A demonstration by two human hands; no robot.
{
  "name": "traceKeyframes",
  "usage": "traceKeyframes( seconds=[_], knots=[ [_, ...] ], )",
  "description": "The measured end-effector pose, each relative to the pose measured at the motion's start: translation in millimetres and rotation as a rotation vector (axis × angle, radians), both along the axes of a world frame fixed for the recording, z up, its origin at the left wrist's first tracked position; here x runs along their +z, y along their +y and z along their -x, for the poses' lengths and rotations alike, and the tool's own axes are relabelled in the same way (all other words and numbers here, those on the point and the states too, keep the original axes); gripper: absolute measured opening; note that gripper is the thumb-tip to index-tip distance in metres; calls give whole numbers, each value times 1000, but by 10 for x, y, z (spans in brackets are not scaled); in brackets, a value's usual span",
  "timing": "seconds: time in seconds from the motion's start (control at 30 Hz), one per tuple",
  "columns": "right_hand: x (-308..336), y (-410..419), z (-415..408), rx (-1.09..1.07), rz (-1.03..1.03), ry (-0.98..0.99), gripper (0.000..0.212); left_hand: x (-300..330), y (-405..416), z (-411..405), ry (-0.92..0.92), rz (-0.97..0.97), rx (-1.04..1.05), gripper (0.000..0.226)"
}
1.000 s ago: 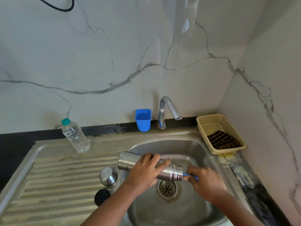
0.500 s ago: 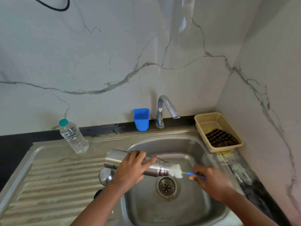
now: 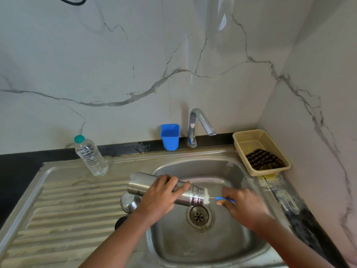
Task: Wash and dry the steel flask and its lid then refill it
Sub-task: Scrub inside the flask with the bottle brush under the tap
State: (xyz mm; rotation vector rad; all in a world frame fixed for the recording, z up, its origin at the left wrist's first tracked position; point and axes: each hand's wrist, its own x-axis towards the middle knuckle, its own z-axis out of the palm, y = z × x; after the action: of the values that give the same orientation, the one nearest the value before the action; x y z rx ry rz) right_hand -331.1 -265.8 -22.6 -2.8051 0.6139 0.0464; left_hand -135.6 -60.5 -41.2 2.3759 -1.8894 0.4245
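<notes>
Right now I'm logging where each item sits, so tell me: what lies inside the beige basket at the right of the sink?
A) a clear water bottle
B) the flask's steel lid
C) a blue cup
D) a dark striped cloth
D: the dark striped cloth lies folded in the beige basket, while the water bottle and blue cup stand elsewhere along the sink's back edge.
</notes>
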Motion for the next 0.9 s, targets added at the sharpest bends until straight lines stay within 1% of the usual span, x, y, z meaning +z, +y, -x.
traceKeyframes(
  seconds=[0.1, 0.23, 0.37, 0.43, 0.6, 0.73, 0.8, 0.9],
  knots=[
    [-78, 120, -43, 10, -11, -35, 26, -1, -35, 64, 27, 14, -23, 101],
    [-135, -79, 150, -46, -103, -16, 27, -40, 103, -105, 6, 5, 37, 103],
    [-130, 117, -5, -8, -48, -47, 24, -78, 31, 41, 3, -1, -13, 102],
    [-127, 176, -34, -10, -55, -43, 24, -59, -3, 81, 7, 11, -37, 101],
    [-125, -16, 181, -73, -113, -33, 27, -63, 134, -101, -3, -4, 26, 101],
    [-162, 198, -8, -22, -49, -42, 26, -89, 53, 98, 18, 7, -25, 99],
    [-201, 225, 27, -40, -89, -46, 26, -83, 34, 106, 8, 15, -40, 99],
    [-227, 83, 208, -107, -161, -54, 28, -46, 100, -54, -22, 14, -5, 100]
  ],
)
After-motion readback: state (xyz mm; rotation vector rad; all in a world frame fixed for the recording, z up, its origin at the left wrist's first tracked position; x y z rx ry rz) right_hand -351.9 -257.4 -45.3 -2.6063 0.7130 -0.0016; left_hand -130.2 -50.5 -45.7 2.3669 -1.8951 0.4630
